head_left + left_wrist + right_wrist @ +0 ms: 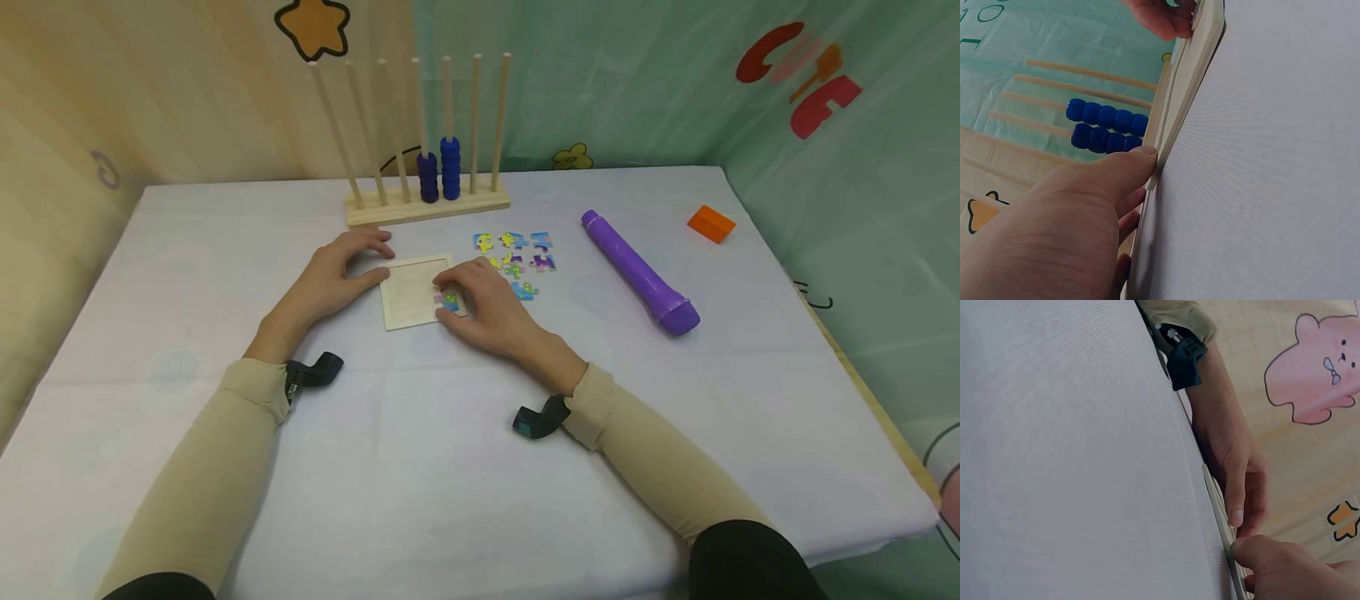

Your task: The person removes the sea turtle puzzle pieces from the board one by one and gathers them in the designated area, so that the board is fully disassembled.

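A shallow wooden puzzle tray [411,292] lies on the white-covered table. My left hand [330,279] is at its left side, thumb [1138,159] touching the edge and fingers reaching past the far left corner. The right hand [491,310] is over the tray's right part. Between its thumb and index finger is a colourful puzzle piece [449,300], at the near right corner of the tray. In the right wrist view the right thumb [1254,550] is at the tray rim, and the piece is hidden. Several loose puzzle pieces [516,242] lie right of the tray, partly behind the right hand.
Behind the tray stands a wooden peg rack [427,210] with upright rods and blue beads [450,171] on two of them. A purple toy microphone [637,271] lies to the right. An orange block [711,224] is near the table's right edge.
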Available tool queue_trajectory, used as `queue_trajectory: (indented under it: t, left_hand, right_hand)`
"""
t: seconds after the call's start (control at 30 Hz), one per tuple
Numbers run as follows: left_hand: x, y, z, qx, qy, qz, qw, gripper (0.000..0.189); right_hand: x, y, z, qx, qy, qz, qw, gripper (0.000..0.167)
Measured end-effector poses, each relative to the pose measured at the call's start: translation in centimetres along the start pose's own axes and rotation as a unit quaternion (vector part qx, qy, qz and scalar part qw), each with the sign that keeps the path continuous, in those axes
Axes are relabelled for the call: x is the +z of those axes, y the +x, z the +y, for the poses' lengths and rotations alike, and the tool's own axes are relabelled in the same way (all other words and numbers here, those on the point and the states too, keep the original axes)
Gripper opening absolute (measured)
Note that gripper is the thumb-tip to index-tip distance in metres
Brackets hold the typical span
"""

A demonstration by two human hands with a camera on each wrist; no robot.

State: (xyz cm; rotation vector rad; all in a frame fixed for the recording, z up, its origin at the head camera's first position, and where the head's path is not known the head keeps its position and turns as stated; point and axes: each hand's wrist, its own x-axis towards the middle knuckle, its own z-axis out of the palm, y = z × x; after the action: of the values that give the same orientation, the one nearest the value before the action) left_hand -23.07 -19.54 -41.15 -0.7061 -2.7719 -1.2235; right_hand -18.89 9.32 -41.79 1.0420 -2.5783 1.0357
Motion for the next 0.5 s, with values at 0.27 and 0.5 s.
queue_trajectory:
  t: [0.27, 0.5]
  left_hand:
    - [-0.03, 0.07, 0.07, -0.006, 0.005, -0.001, 1.0, 0.024]
    - [0.0, 0.04, 0.07, -0.006, 0.007, 0.0, 1.0, 0.024]
  right_hand:
    - [-0.23, 0.34, -0.14, 0.007, -0.02, -0.035, 0.9992, 0.036]
    - [-0.38, 0.7, -0.43, 0.022, -0.022, -0.067, 0.9972, 0.045]
